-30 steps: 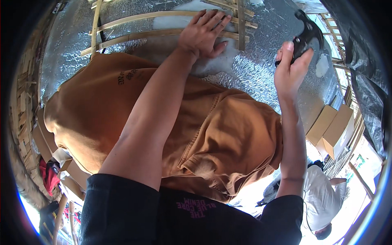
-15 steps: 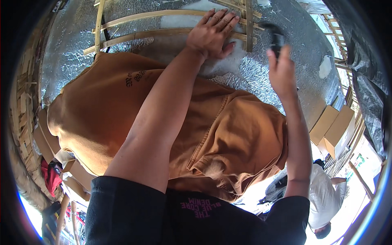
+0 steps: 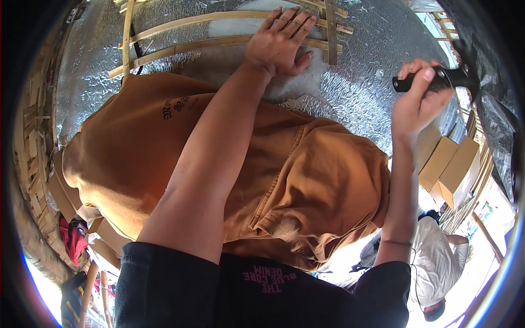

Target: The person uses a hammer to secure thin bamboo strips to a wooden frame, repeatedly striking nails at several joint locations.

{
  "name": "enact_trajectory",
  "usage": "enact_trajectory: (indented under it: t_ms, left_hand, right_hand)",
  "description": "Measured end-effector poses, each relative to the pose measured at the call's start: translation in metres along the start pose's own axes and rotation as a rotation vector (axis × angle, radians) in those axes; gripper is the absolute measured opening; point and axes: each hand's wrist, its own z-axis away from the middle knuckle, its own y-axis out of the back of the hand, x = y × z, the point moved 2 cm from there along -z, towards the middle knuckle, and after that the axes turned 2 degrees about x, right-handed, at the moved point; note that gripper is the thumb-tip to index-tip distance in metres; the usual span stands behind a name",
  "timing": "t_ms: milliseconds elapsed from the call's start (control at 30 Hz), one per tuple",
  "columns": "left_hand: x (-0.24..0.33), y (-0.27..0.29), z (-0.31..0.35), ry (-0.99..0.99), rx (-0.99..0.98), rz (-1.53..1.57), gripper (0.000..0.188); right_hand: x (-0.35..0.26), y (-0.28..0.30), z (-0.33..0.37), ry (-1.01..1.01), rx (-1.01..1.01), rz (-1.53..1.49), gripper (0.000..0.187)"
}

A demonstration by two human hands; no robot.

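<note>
My left hand (image 3: 279, 46) lies palm down with fingers spread over thin wooden slats (image 3: 191, 23) at the far middle. The slats are pale, long and crossed by short upright pieces (image 3: 331, 33). They lie against a silvery foil-like surface (image 3: 355, 38). At the far right, my right hand (image 3: 424, 101) is raised and closed round the black grip of a hammer (image 3: 445, 80). The hammer's dark head points right, somewhat blurred, well apart from the slats. Whether my left palm covers a nail or anything else is hidden.
Brown cloth with dark lettering (image 3: 147, 142) spreads below my arms. Open cardboard boxes (image 3: 448, 161) stand at the right, near dark plastic sheeting (image 3: 495, 120). A person in a white top (image 3: 432, 257) is at the lower right. Woven bamboo (image 3: 35, 180) lines the left side.
My right hand has swung the hammer up and to the right, away from the slats. My left hand stays on the slats, nearly unmoved.
</note>
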Motion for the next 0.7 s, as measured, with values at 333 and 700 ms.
enact_trajectory:
  t_ms: [333,700]
  left_hand:
    - [-0.009,-0.011,-0.002,-0.091,-0.012,-0.299,0.064]
    - [-0.005,-0.014,0.001,-0.055,-0.053,-0.267,0.063]
  right_hand:
    - [0.010,-0.008,0.016,-0.236,-0.626,0.676,0.016]
    - [0.011,-0.017,0.031,-0.189,-0.707,0.731,0.022]
